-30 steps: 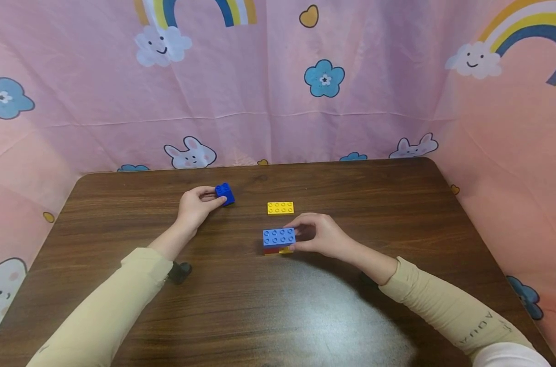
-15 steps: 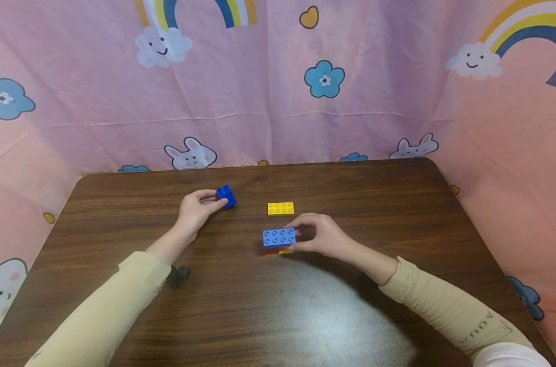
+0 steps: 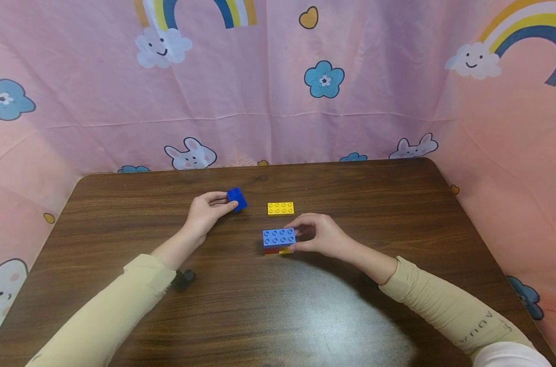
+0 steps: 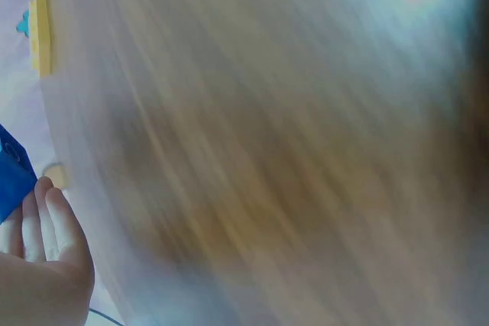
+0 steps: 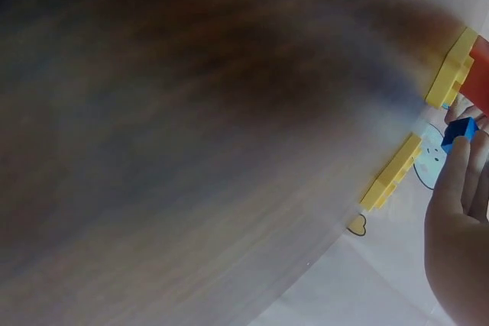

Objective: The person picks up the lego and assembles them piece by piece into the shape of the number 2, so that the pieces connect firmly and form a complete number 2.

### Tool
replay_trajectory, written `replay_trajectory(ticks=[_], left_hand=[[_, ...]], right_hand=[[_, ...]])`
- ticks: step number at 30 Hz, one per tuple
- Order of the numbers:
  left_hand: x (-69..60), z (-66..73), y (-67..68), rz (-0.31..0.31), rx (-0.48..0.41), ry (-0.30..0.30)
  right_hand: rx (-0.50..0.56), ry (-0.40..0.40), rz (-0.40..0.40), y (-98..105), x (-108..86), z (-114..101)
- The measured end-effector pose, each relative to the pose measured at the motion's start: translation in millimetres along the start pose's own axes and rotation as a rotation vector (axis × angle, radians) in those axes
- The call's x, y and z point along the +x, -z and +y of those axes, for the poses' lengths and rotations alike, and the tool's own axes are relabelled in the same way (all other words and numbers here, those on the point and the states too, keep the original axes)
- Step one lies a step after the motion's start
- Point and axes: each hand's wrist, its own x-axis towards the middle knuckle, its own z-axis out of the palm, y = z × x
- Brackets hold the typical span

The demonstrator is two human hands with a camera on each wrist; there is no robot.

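Left of the loose yellow brick on the counter, a dark blue brick is pinched by the left hand, thumb on the near side and fingers behind, parted only by the brick itself. It is turned askew and, judging by the right wrist view, seems off the counter. Nearer the person, the right hand grips the right end of a stack, its thumb in front and fingers behind: a light blue brick on top, with a red part and a yellow part below.

For carrying the dark blue brick well, a light, even pinch low on its sides should leave its studs and underside free. Squaring it with the stack before any contact would help, while the right hand braces the stack without tipping it. The loose yellow brick calls for a little clearance. As for containers, none shows; the bricks are held or rest directly on the counter.
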Motion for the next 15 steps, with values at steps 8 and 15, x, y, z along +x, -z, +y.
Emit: replay_trajectory(ticks=[8, 15], left_hand=[[-7.6, 7.4, -10.6, -0.041, -0.011, -0.012], [-17.0, 16.4, -18.9, -0.079, -0.023, -0.019]], right_hand=[[-0.002, -0.005, -0.004, 1, 0.5, 0], [-0.011, -0.019, -0.01, 1, 0.8, -1]])
